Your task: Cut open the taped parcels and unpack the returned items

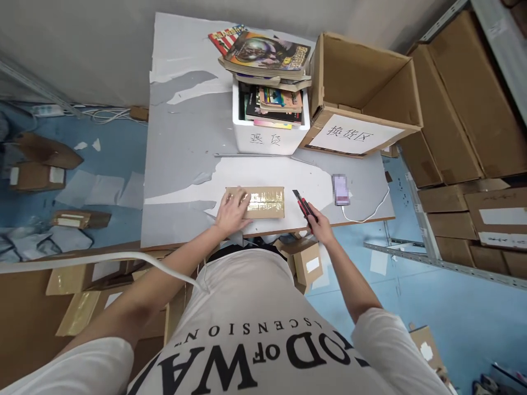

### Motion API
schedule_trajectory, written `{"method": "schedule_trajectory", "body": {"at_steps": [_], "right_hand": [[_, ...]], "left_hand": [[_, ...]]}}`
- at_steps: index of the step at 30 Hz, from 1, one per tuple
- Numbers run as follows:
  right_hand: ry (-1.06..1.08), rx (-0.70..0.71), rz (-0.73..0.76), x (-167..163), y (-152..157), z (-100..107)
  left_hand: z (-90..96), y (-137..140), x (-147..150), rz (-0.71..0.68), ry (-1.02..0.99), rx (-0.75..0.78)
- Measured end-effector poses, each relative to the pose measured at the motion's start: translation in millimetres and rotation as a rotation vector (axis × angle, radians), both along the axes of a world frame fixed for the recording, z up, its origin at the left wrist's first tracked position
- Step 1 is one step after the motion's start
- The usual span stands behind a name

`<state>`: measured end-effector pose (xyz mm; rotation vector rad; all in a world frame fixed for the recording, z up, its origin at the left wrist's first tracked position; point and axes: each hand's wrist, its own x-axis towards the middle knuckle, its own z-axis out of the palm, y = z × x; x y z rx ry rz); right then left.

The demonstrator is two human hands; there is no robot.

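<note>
A small taped cardboard box [267, 203] lies flat near the front edge of the table [177, 148], with shiny clear tape over its top. My left hand [234, 211] rests on the box's left end, fingers stretched over the top and apart from one another. To the right of the box, my right hand [319, 224] is closed round a red and black utility knife [303, 205]. The knife's tip points up and left, towards the box but apart from it. Part of the box's left end is hidden under my left hand.
Behind the box stands a white foam bin [269, 140] heaped with books [267, 52]. Beside it is a large open cardboard box [362, 131] with a paper label. A phone [341, 190] with a white cable lies at the right. Shelves of cartons [448, 109] flank the table.
</note>
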<state>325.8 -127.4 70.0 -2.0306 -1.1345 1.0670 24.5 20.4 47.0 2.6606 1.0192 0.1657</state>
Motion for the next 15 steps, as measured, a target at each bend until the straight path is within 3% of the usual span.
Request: {"method": "schedule_trajectory", "body": {"at_steps": [2,5,15], "right_hand": [[0.165,0.022,-0.11,-18,-1,-18],[0.287,0.027,-0.155,-32,1,-31],[0.359,0.024,-0.196,-39,4,-36]], "left_hand": [[3.4,12,8,0.027,0.062,-0.008],[1.6,23,16,0.001,0.119,-0.052],[-4.5,30,16,0.006,0.033,-0.097]]}}
